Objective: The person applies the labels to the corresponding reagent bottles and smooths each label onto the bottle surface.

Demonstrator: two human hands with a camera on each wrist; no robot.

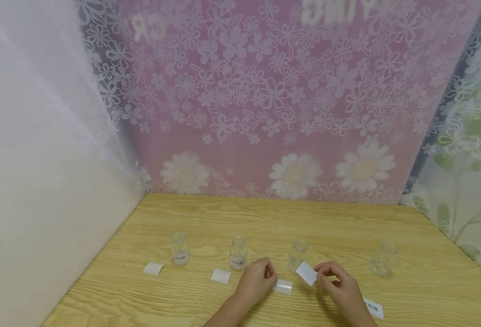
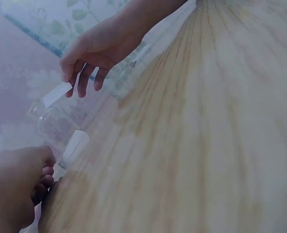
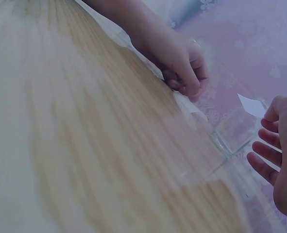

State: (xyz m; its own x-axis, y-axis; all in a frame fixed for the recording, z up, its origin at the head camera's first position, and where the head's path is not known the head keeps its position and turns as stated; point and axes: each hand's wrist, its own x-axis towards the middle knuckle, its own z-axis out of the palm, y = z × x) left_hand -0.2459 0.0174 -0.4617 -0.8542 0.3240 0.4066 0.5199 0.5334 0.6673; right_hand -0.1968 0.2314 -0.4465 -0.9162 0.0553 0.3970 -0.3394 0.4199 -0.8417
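Note:
In the head view, my right hand (image 1: pixel 343 288) pinches a small white label (image 1: pixel 307 273) by its right edge, between thumb and forefinger. The label is tilted, its blank side toward me, and overlaps the lower part of a clear glass bottle (image 1: pixel 299 250). The hand's other fingers hang apart in the right wrist view. To the left, my left hand (image 1: pixel 257 278) is low over the table with curled fingers, its fingertips at the left end of a shiny, curved piece of backing paper (image 1: pixel 283 286). The same paper (image 2: pixel 75 147) shows beside those fingertips in the left wrist view.
Two bottles with printed labels, one far left (image 1: pixel 180 247) and one nearer (image 1: pixel 238 252), stand in the row. An unlabelled bottle (image 1: pixel 383 260) stands at right. Curved white papers (image 1: pixel 153 268) (image 1: pixel 221 276) lie in front. A printed label (image 1: pixel 373 309) lies beside my right wrist.

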